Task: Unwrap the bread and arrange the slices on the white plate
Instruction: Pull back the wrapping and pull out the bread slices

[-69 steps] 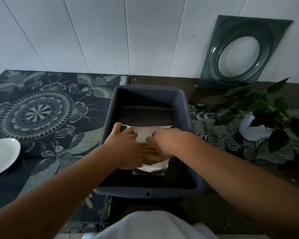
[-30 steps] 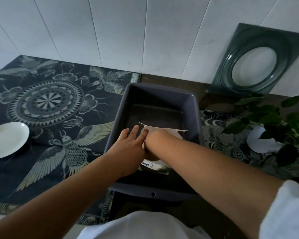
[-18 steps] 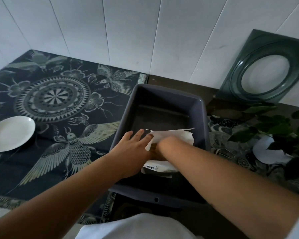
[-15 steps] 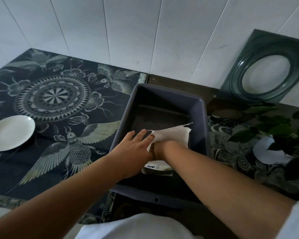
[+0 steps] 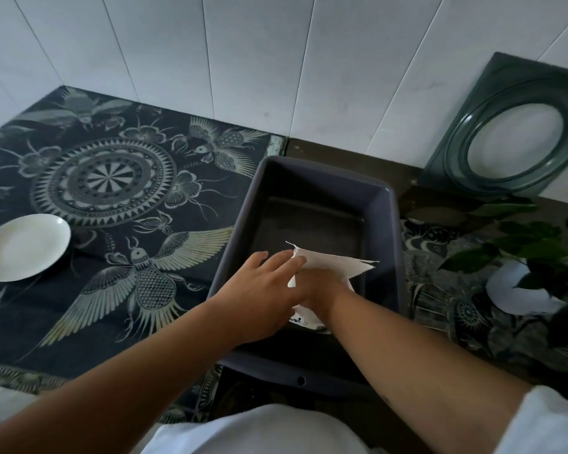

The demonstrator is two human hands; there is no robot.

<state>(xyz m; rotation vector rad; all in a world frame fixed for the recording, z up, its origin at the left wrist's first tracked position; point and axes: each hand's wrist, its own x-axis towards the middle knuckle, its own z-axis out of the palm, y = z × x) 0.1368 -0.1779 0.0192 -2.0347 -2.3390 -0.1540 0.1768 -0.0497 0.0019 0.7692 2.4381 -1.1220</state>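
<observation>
The bread itself is hidden – only its white paper wrapper (image 5: 328, 263) shows, lying inside the dark grey rectangular plastic tub (image 5: 387, 224) near its front. The left hand (image 5: 259, 296) rests flat with fingers extended, fingertips touching the wrapper's raised edge. The right hand (image 5: 322, 290) reaches down into the wrapper – whether it grips anything I cannot tell. The round white plate (image 5: 23, 247) sits well apart to the left on the dark patterned cloth (image 5: 112, 191).
</observation>
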